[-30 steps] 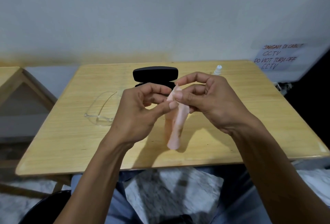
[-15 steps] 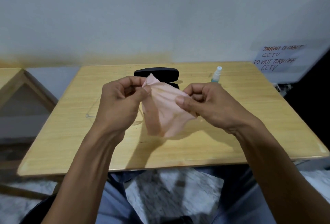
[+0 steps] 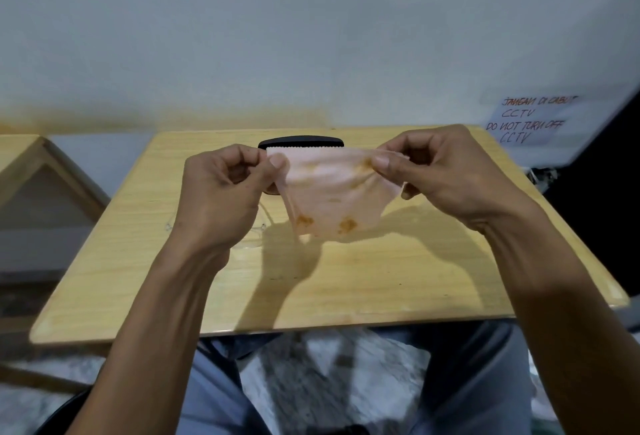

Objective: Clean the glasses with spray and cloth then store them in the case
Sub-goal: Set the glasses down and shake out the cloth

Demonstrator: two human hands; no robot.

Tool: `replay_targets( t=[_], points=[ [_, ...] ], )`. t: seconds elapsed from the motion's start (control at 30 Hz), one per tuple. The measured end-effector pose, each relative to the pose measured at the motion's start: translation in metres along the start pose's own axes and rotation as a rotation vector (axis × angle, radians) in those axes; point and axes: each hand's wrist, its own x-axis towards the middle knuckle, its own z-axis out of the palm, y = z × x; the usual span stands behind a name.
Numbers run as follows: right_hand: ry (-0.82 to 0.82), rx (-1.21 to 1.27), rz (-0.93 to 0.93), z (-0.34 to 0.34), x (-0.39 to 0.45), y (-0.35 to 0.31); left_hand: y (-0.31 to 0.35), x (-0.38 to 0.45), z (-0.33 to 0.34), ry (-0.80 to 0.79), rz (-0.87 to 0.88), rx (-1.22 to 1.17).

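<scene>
A thin pink cloth (image 3: 332, 192) with orange marks hangs spread open above the wooden table (image 3: 346, 278). My left hand (image 3: 221, 192) pinches its upper left corner and my right hand (image 3: 443, 171) pinches its upper right corner. Behind the cloth, only the top of the black glasses case (image 3: 301, 141) shows. The clear glasses (image 3: 252, 233) lie on the table under my left wrist, mostly hidden. The spray bottle is hidden behind my right hand.
A second wooden table (image 3: 20, 164) stands at the left. A paper sign (image 3: 530, 123) with red writing hangs on the wall at the right. My lap sits below the table's near edge.
The cloth went from a folded strip to fully spread. My hands moved apart and upward, pulling the top edge taut. The spray bottle is now covered by my right hand.
</scene>
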Motion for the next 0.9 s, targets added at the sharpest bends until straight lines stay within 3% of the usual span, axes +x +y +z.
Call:
replay_targets(
  t=[0.13,0.23,0.33,0.47,0.57,0.73,0.9],
  points=[
    [0.105,0.056,-0.023,-0.004,-0.004,0.002,-0.001,-0.001,-0.005,0.003,0.040,0.005],
    [0.065,0.075,-0.009,-0.006,-0.006,0.005,-0.002,0.000,-0.007,-0.014,0.053,0.020],
    [0.135,0.079,0.005,-0.005,0.001,0.013,-0.008,0.007,-0.003,-0.033,0.020,0.074],
    [0.205,0.042,0.032,-0.001,0.015,0.025,-0.013,0.022,0.008,0.010,-0.024,0.108],
    [0.271,0.044,-0.034,-0.003,0.019,0.026,-0.008,0.033,0.010,0.054,0.046,0.118],
    [0.343,-0.018,-0.106,0.000,-0.002,0.039,-0.024,0.017,0.002,0.051,0.198,0.358],
    [0.240,-0.127,0.083,0.017,-0.051,0.094,-0.065,-0.037,0.001,-0.131,0.149,0.646]
  ],
)
